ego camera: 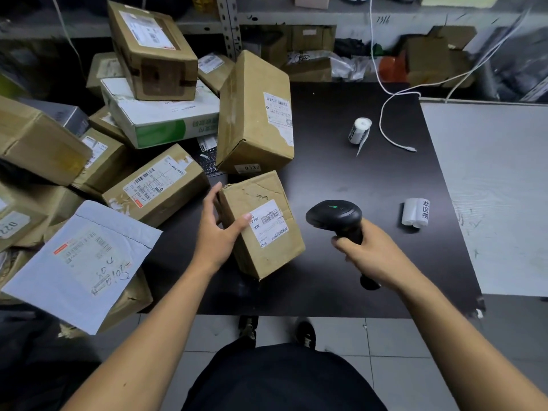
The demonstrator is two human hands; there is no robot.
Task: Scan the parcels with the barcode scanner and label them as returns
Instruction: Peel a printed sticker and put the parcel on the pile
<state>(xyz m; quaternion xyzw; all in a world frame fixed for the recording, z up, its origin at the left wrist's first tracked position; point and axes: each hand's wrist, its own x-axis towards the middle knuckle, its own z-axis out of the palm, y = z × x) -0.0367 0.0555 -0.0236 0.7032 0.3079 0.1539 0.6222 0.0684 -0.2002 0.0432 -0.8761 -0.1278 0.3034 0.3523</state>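
1. Left hand (221, 232) fingers wrap small parcel (262, 225) on dark surface (341, 173).
2. Right hand (366, 252) fingers grip barcode scanner (336, 218) beside it.
3. Risk: thumb covering label edge, misread likely.

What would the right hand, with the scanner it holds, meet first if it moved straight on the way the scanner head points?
Probably the small parcel held by the left hand: the barcode scanner in the right hand points left toward its label, though depth is uncertain.
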